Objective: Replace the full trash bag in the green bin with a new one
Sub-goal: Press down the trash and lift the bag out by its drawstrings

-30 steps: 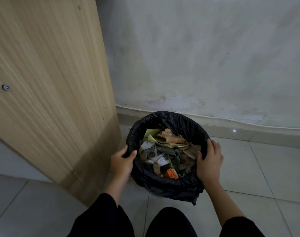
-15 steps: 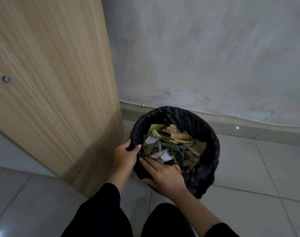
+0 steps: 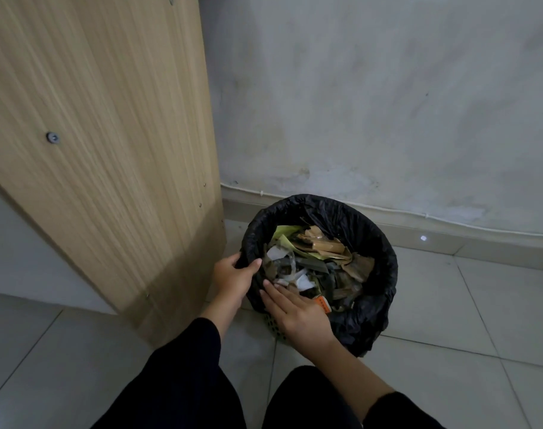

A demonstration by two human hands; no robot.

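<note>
A black trash bag [image 3: 378, 267] lines the bin and folds over its rim; it is full of paper, cardboard and plastic scraps [image 3: 313, 258]. A small patch of the green bin [image 3: 274, 327] with a perforated wall shows below the bag at the near left. My left hand [image 3: 233, 278] grips the bag's left rim, thumb inside and fingers outside. My right hand [image 3: 298, 314] lies on the near rim just beside it, fingers stretched toward the left hand. No new bag is in view.
A wooden panel [image 3: 109, 150] stands close to the left of the bin. A grey wall [image 3: 387, 103] with a white cable [image 3: 449, 221] along its base runs behind it. The bin stands on a pale tiled floor [image 3: 480, 305]. My dark-clothed knees fill the bottom.
My right hand left the bin's right rim and crossed to the near-left rim beside my left hand. The left hand kept its grip. A strip of green bin now shows.
</note>
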